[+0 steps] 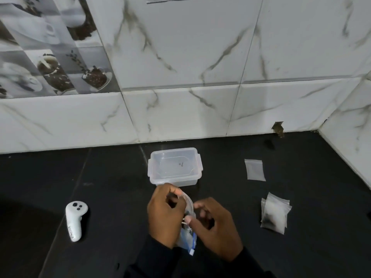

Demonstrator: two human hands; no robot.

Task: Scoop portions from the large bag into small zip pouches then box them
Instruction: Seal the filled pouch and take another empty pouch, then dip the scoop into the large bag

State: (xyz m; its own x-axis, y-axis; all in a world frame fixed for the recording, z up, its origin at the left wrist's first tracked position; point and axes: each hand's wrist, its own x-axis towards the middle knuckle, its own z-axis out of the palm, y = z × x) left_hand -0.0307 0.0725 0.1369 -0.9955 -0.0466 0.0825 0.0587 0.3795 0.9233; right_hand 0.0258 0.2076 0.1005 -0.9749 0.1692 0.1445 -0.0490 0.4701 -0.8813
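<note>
Your left hand (166, 215) and right hand (216, 227) met just in front of clear plastic box (174, 167), fingers of both curled, pinching blue-zipped bag (187, 237) between them. Right of box: one empty zip pouch (254, 169). Nearer you, pile of pouches (275, 214) with dark contents, so some portions looked done. Box looked empty, lid seemingly on: boxing all left. White controller (74, 219) lay left of box on counter (321, 247).
</note>
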